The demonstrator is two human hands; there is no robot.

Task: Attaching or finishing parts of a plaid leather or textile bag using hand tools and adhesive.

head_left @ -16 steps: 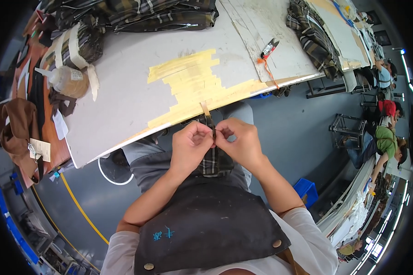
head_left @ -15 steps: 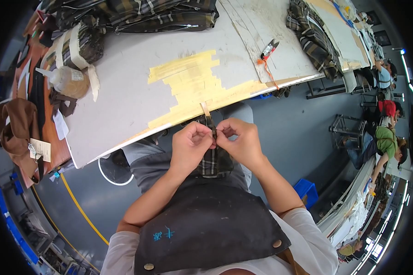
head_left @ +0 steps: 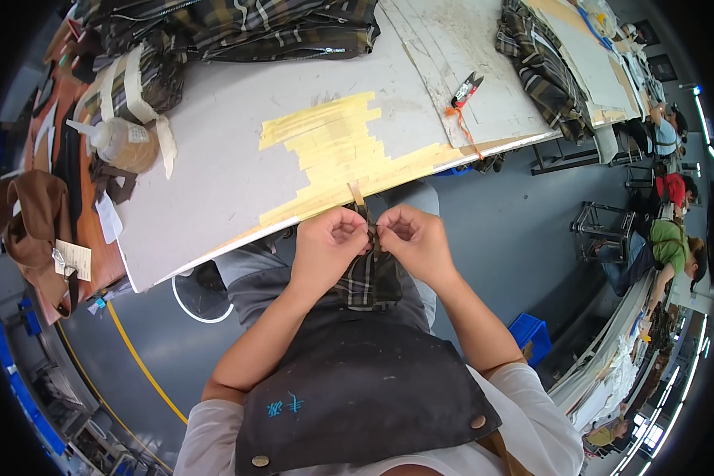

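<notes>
Over my lap, just off the table's front edge, my left hand (head_left: 330, 244) and my right hand (head_left: 414, 243) face each other with a narrow gap between them. Both are closed in a pinch on a dark plaid fabric piece (head_left: 371, 284), one on each side of its narrow upper part. Below my fingers the cloth widens and hangs over my dark apron (head_left: 365, 389). A tan strip (head_left: 355, 193) runs from its top onto the table edge. My fingertips hide the exact spot they grip.
Yellow tape (head_left: 333, 139) covers part of the grey table (head_left: 214, 119). Red-handled thread snips (head_left: 466, 90) with an orange cord lie toward the right. Plaid bags (head_left: 293, 36) are piled at the back. A glue bottle (head_left: 127, 144) stands left. Several people work far right.
My hands stay at the same place on the fabric. My right fingertips have drawn slightly away from the left ones, and the view has shifted a little.
</notes>
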